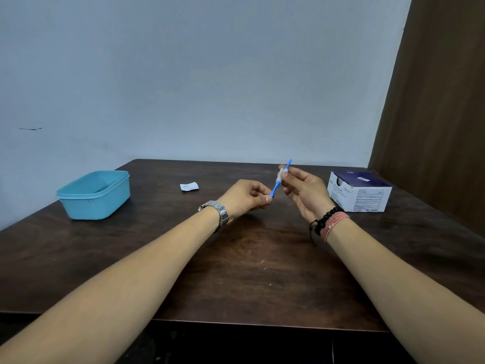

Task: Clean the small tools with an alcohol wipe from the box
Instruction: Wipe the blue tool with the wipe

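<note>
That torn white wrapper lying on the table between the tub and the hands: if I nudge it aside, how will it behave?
The wrapper looks thin, flat and torn open, so it is probably very light and floppy. A push would likely make it slide or flutter on the smooth dark table rather than roll. Pinching an edge probably works better than scooping.

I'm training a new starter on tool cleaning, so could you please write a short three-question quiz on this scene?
1. True or false: the left hand pinches the blue tool at its lower end.
2. What does the right hand press around the tool? A) white wipe B) cloth C) brush
3. Which side of the table holds the wipe box?

Key: 1 true; 2 A; 3 right.
</note>
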Motion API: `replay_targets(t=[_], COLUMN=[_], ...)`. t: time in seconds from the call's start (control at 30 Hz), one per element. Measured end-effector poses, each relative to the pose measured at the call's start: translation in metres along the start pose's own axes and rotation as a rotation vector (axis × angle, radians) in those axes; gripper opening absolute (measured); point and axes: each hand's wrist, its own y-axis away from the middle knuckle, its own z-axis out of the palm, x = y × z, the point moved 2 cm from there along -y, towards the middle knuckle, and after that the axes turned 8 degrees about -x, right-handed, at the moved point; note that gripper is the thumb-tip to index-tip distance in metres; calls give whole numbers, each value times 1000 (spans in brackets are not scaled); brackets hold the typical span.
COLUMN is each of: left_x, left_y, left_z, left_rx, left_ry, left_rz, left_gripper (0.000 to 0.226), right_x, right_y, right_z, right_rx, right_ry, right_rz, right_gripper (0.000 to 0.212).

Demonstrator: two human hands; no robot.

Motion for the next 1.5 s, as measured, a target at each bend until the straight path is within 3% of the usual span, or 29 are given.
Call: replay_targets(t=[0.13,0.27,0.53,0.77,1.0,1.2,1.5], left_x=[2,8,5,7,8,11,12], left_y=[-1,0,0,2,2,4,6], left_z=[-2,-4,-2,-4,0,-3,3], left_rx=[17,113,24,44,13,63,-8], left_ry=[-295,-406,-459,-480,-519,-562,-505], left_rz=[53,80,62,68,67,87,54], left_gripper=[3,7,4,11,19,21,29], right_x=[-4,8,-9,3,-12,3,-9], right_y=[0,3,0,3,1,5,2], right_z=[-4,3,-6,3,-5,4,-4], right_rx=[20,-62,61,-38,68,-34,58], right_ry=[-17,18,-56,48,-39,74,-14], right_rz=[-28,95,-48,59,-100,52,-75], right_gripper=[12,17,10,10,8,18,8])
